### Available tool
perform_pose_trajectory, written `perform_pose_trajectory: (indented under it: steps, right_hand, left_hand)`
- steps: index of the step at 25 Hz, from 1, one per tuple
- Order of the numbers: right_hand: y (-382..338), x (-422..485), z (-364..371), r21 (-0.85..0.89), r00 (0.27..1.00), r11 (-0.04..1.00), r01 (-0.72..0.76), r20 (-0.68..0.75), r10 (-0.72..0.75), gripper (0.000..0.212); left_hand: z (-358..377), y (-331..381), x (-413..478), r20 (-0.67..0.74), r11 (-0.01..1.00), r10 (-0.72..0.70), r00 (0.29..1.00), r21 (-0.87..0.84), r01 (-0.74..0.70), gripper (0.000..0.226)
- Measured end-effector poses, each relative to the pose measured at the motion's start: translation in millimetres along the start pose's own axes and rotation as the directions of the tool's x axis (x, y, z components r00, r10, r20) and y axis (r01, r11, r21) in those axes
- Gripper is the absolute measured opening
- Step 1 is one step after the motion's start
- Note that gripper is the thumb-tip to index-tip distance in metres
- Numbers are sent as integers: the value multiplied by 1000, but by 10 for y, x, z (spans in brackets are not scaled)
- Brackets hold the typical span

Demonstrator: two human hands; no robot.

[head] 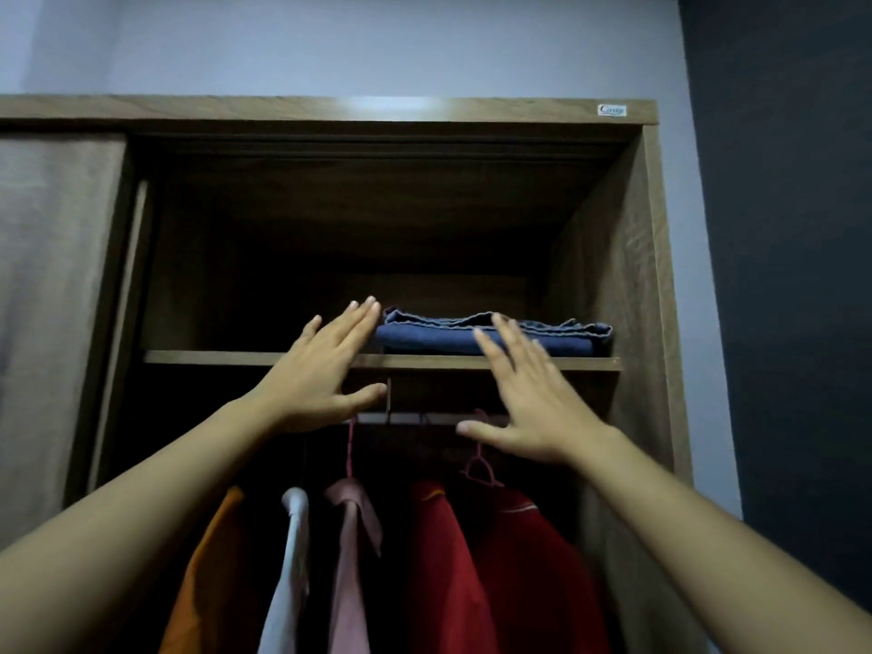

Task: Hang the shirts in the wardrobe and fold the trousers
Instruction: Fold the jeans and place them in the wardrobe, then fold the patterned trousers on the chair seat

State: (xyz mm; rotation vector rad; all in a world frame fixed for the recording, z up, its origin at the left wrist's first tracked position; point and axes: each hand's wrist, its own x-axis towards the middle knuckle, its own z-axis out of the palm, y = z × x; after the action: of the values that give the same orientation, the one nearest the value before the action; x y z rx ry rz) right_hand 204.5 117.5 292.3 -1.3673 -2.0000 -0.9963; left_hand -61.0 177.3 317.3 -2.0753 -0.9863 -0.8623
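Observation:
Folded blue jeans (561,335) lie on the right half of the wardrobe's upper shelf (212,357). My left hand (325,370) is raised flat with fingers spread, its fingertips beside the left end of the jeans. My right hand (528,394) is also flat and spread in front of the jeans, holding nothing. Below the shelf, shirts hang from a rail (410,420): an orange shirt (212,573), a white shirt (290,559), a pink shirt (351,559) and two red shirts (472,573).
The wardrobe's right side panel (627,299) stands close to the jeans. A sliding door (52,299) covers the left part. The shelf's left half is dark. A pink hanger (479,469) hangs over the red shirts. A dark wall (778,276) is on the right.

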Motion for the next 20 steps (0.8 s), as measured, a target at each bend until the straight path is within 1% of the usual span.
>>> perform_pose_trajectory:
  steps: [2, 4, 6, 9, 12, 13, 15, 16, 17, 19, 20]
  right_hand:
    - [-455, 2, 48, 99, 997, 993, 65, -47, -61, 100]
    - [-938, -7, 151, 220, 992, 970, 102, -90, -84, 90]
    - [-1477, -94, 315, 353, 988, 925, 142, -111, -109, 81]
    - [-2376, -429, 686, 528, 987, 835, 155, -45, -154, 70]
    - [-3365, -987, 1075, 654, 962, 741, 151, 74, -262, 67]
    - [-3661, -1186, 1184, 679, 947, 715, 165, 94, -308, 68]
    - [-4313, -1623, 1366, 735, 896, 651, 190, 142, -421, 66]
    - [-4630, -1849, 1436, 759, 864, 622, 191, 171, -474, 65]
    - [-4926, -2078, 1489, 782, 827, 593, 192, 197, -527, 65]
    - [-5449, -2528, 1591, 802, 723, 568, 185, 280, -632, 71]
    - [-5643, -2729, 1671, 798, 669, 571, 193, 318, -672, 72]
  left_hand:
    - [-61, -59, -261, 28, 1000, 13, 1000, 2, -13, 93]
    - [-114, -135, -611, 36, 999, -16, 999, -31, 17, 89]
    - [-138, -239, -1086, 52, 997, -68, 996, -33, 70, 87]
    - [-126, -339, -2140, 167, 977, -211, 963, 7, 213, 84]
    - [-107, -318, -3483, 309, 930, -368, 877, 108, 352, 78]
    - [-123, -284, -3914, 360, 909, -416, 835, 134, 395, 76]
    - [-211, -190, -4838, 463, 842, -532, 709, 195, 504, 74]
    - [-272, -130, -5279, 507, 799, -587, 631, 234, 554, 73]
    - [-343, -51, -5702, 552, 749, -637, 539, 275, 603, 74]
    - [-477, 137, -6501, 615, 635, -706, 351, 329, 699, 79]
    - [-526, 239, -6833, 625, 584, -730, 277, 359, 728, 81]
